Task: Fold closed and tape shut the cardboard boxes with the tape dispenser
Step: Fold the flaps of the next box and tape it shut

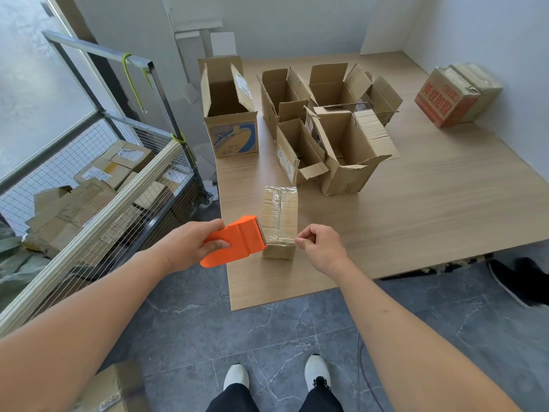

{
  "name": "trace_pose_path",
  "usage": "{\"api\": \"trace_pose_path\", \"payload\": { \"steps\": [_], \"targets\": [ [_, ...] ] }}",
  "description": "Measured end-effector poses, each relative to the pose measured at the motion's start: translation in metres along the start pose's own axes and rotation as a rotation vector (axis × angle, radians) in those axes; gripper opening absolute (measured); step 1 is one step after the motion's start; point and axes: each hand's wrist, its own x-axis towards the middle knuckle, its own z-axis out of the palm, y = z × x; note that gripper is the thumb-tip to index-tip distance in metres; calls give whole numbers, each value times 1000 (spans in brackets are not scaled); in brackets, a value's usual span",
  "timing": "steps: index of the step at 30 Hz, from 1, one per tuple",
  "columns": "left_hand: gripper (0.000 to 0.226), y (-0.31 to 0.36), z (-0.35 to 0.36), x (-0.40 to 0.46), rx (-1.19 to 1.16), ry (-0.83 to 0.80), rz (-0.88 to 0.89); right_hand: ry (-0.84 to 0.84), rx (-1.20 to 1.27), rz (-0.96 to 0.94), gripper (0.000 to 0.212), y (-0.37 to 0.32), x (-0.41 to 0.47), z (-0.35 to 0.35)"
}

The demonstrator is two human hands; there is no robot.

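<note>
Head view: left hand (190,246) grips the orange dispenser (237,240) against the closed box (280,221) on the table (416,203), while right hand (319,248) pinches the tape end (292,241).

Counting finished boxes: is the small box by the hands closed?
Closed: the small box has its flaps folded flat, with clear tape along the top seam.
</note>
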Motion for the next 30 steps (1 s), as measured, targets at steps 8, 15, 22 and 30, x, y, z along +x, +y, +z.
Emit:
{"api": "trace_pose_path", "payload": {
  "steps": [8,15,22,30],
  "targets": [
    [24,-10,5,10,30,-106,-35,16,-52,31,8,13,3,15],
    [32,-22,3,10,60,-132,-26,27,-72,-12,13,15,10,21],
    [39,-27,1,13,64,-147,-29,41,-88,-10,12,19,10,26],
    [32,-31,6,23,39,-155,-14,49,-51,5,22,24,7,24]
  ]
}}
